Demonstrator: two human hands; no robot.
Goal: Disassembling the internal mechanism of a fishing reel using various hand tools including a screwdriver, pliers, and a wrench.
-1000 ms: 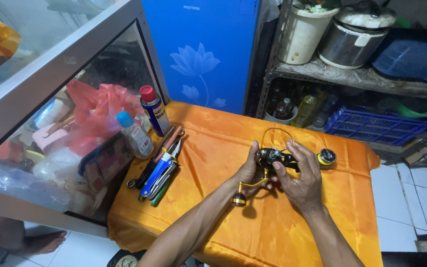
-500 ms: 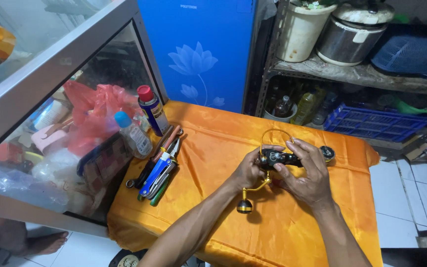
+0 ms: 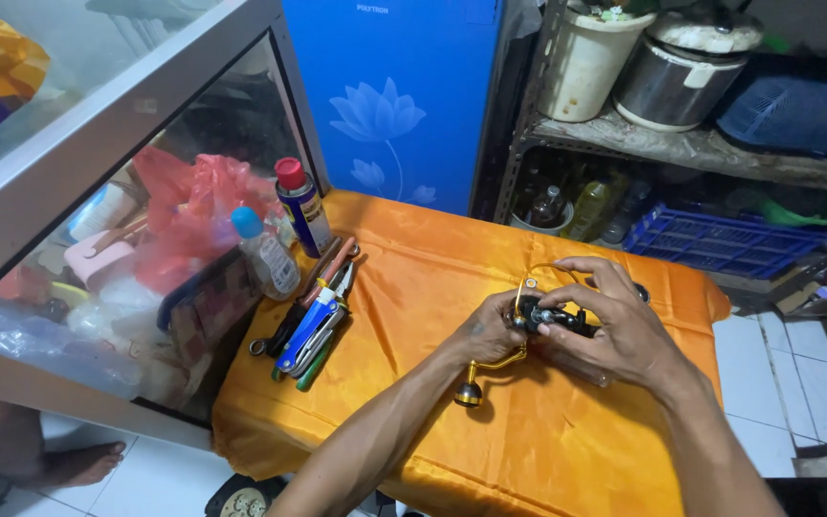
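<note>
- Standing at the back left edge of the orange-draped surface (image 3: pixel 413 278) are two containers: a spray can (image 3: pixel 301 206) with a red cap, upright, and just in front of it a small clear bottle (image 3: pixel 265 254) with a blue cap, leaning slightly; what the bottle holds cannot be told.
- Beside them, against the glass cabinet (image 3: pixel 98 191), a red plastic bag (image 3: pixel 193 206) bulges; its contents are hidden.
- On the shelf (image 3: pixel 701 148) at the back right sit a white bucket (image 3: pixel 586 62) and a metal pot (image 3: pixel 677 72) with a lid; below, a blue crate (image 3: pixel 720 239) and some bottles (image 3: pixel 576 206) stand in shadow.
- A row of hand tools (image 3: pixel 313 311), among them a blue-handled one, lies on the cloth just in front of the bottle, well apart from the hands.
- The fishing reel (image 3: pixel 547 314), black with gold parts, is held just above the middle of the surface, between both hands.
- The left hand (image 3: pixel 490 330) clasps the reel's left side, fingers curled around the body; the gold crank with its dark knob (image 3: pixel 469 393) hangs down below this grip, near the cloth.
- The right hand (image 3: pixel 619 330) arches over the reel from the right, fingertips pressed on its top and front, so the reel is enclosed in both grips with only its middle showing.
</note>
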